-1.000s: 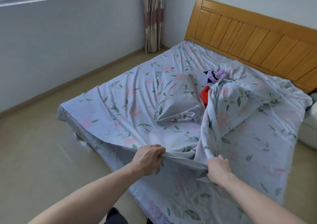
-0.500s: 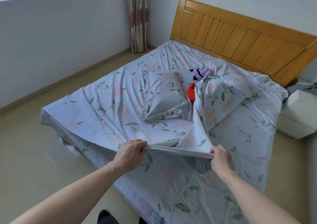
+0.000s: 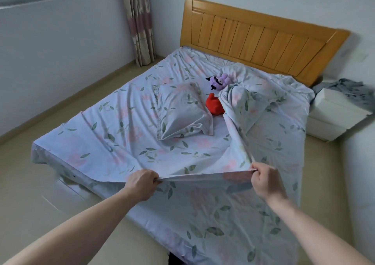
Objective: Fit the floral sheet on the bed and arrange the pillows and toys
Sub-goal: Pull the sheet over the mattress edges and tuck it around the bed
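Note:
The floral sheet point(image 3: 113, 130) covers the bed, pale with green leaves and pink flowers. My left hand point(image 3: 140, 183) and my right hand point(image 3: 265, 181) each grip a folded edge of it near the foot, stretched taut between them and lifted off the bed. A fold runs from my right hand up to a bunched hump in mid-bed. One floral pillow point(image 3: 180, 110) lies in the middle. A second pillow point(image 3: 249, 78) lies near the headboard, partly under the hump. A purple plush toy point(image 3: 218, 81) and a red plush toy point(image 3: 213, 104) lie between the pillows.
The wooden headboard point(image 3: 259, 37) stands against the far wall. A white bedside cabinet point(image 3: 332, 114) with grey cloth point(image 3: 349, 90) on it sits right of the bed. A curtain point(image 3: 140, 23) hangs in the far left corner. Beige floor point(image 3: 30, 183) surrounds the bed.
My hands have drawn further apart, pulling the held sheet edge taut and wider. The fold over the toys has slid right, uncovering more of the red toy. My view shifted right.

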{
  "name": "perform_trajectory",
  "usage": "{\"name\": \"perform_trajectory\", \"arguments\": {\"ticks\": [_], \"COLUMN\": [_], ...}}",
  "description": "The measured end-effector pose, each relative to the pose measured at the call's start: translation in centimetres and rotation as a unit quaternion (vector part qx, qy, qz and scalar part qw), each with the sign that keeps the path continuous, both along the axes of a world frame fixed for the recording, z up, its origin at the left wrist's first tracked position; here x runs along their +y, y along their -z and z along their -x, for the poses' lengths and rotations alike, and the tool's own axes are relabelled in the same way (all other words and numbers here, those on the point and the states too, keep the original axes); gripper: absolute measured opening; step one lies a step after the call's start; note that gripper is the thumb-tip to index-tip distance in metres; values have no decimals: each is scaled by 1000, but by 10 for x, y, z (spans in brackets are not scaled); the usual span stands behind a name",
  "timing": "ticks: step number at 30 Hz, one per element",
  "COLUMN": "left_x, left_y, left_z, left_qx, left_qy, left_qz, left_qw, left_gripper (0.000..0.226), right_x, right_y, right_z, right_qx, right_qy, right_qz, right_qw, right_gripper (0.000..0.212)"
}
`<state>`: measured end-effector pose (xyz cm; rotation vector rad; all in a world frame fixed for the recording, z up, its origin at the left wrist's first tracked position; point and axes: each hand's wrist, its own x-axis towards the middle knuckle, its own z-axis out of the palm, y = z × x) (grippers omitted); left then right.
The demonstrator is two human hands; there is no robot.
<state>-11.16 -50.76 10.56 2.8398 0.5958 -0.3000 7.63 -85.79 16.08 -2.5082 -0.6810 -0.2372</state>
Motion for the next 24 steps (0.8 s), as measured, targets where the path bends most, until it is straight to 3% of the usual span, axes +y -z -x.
{"name": "perform_trajectory", "arguments": {"ticks": [4,10,14,17,19,23,24], "left_x": [-7,-32,-73,-124,-161,-200,-202], "left_y": [4,12,0,-14,-27,-41,-42], "left_z": [5,15,17,18,18,15,16], "left_qx": [40,88,91,47,-8,-123,-130], "left_qy": [24,37,99,155,165,147,128], "left_qz": [-21,-27,26,103,130,121,129], "left_qw": [999,995,991,981,978,974,975], "left_gripper": [35,25,35,57,59,12,10], "right_x": [-18,-28,-21,-13,-13,-20,-25], "right_y": [-18,-30,-38,-40,-40,-39,-38], "right_z": [40,84,97,112,123,128,127], "right_qx": [-58,-18,-1,11,31,70,79], "right_qy": [-10,-38,-20,-43,-72,-109,-110], "right_qz": [77,47,30,36,27,23,21], "right_qw": [995,998,999,998,997,991,990], "right_gripper": [16,17,20,19,21,18,17]}}
